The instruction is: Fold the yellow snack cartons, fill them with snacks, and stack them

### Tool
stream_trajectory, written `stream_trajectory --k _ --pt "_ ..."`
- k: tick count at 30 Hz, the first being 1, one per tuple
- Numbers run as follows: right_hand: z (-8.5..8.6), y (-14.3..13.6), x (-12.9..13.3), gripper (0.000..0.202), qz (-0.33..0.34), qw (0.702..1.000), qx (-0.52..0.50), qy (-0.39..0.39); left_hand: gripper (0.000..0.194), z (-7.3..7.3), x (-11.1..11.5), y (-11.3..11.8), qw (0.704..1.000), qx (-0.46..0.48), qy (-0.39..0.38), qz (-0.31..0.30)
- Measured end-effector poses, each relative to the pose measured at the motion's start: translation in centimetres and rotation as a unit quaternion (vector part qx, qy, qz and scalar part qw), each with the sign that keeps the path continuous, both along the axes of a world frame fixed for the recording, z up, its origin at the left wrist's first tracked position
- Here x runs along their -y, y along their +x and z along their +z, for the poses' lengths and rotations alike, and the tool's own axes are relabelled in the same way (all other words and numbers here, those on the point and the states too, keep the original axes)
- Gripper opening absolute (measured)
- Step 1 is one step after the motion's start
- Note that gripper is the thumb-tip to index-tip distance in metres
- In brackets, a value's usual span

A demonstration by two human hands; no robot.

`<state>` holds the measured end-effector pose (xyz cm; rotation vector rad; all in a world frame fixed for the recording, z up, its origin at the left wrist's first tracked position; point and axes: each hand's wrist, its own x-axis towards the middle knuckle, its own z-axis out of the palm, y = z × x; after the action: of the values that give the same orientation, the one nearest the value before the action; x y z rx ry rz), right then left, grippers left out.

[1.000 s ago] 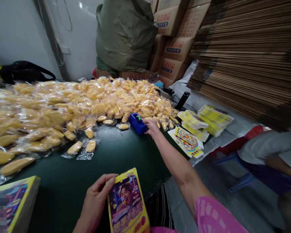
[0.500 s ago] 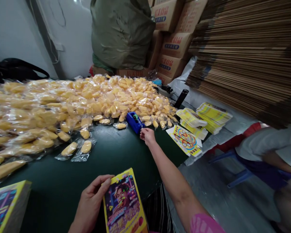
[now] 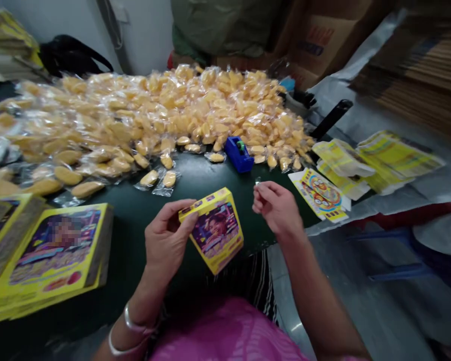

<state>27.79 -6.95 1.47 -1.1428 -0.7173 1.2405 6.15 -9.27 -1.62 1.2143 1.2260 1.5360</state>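
My left hand [image 3: 171, 233] grips the top edge of a yellow printed box [image 3: 218, 228], which hangs tilted over the near side of the dark green table [image 3: 199, 175]. To the right of the box, my right hand [image 3: 276, 205] pinches a small clear piece of tape [image 3: 257, 181] between thumb and fingertips. The blue tape dispenser [image 3: 239, 154] stands on the table beyond both hands, beside the heap of wrapped yellow pieces [image 3: 195, 110].
Stacked yellow boxes [image 3: 60, 245] lie at the left. Flat printed cards [image 3: 321, 195], folded yellow packaging [image 3: 394, 158] and a black cylinder [image 3: 332, 119] are at the right. A blue stool [image 3: 398, 271] stands beyond the table edge.
My right hand has come away from the dispenser toward the box, holding a bit of tape. My left hand has raised and tilted the box. The view has turned down and left.
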Motion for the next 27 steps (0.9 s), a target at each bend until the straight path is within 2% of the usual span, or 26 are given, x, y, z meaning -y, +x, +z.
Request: stream_trajectory --k 2,4,6,9,12,16,22,23,25,27 --pt "2.3 -1.0 3.4 0.016 0.045 0.996 -0.029 0.069 0.019 1.7 0.3 0.6 0.989 -0.073 0.132 0.006" --pt "3.5 -2.3 5.7 0.016 0.083 0.990 -0.070 0.089 0.031 2.8 0.4 1.1 0.954 -0.158 0.253 -0.016" --pt "3.5 -3.4 6.6 0.019 0.112 0.984 -0.112 0.082 0.039 3.1 0.3 1.5 0.907 -0.240 0.345 -0.035" --pt "2.1 -4.2 6.2 0.025 0.130 0.978 -0.151 0.058 0.040 2.9 0.0 1.8 0.853 -0.312 0.417 -0.030" --pt "0.7 -4.1 5.5 0.031 0.133 0.977 -0.165 0.037 0.036 2.6 0.1 1.9 0.830 -0.344 0.438 -0.036" --pt "-0.4 -4.0 4.9 0.036 0.140 0.973 -0.182 0.015 0.030 2.6 0.0 1.6 0.806 -0.371 0.457 -0.064" --pt "-2.2 -5.3 3.6 0.038 0.150 0.960 -0.235 -0.014 0.030 2.9 -1.7 0.4 0.764 -0.419 0.480 -0.104" --pt "-2.6 -5.7 3.4 0.039 0.148 0.956 -0.252 -0.019 0.030 2.9 -1.9 0.1 0.765 -0.420 0.475 -0.111" --pt "-3.3 -6.6 3.1 0.042 0.147 0.947 -0.286 -0.024 0.030 2.9 -1.9 -0.3 0.786 -0.405 0.452 -0.119" --pt "-3.6 -7.5 2.9 0.048 0.144 0.943 -0.300 -0.016 0.028 3.1 -1.4 -0.3 0.838 -0.363 0.394 -0.105"
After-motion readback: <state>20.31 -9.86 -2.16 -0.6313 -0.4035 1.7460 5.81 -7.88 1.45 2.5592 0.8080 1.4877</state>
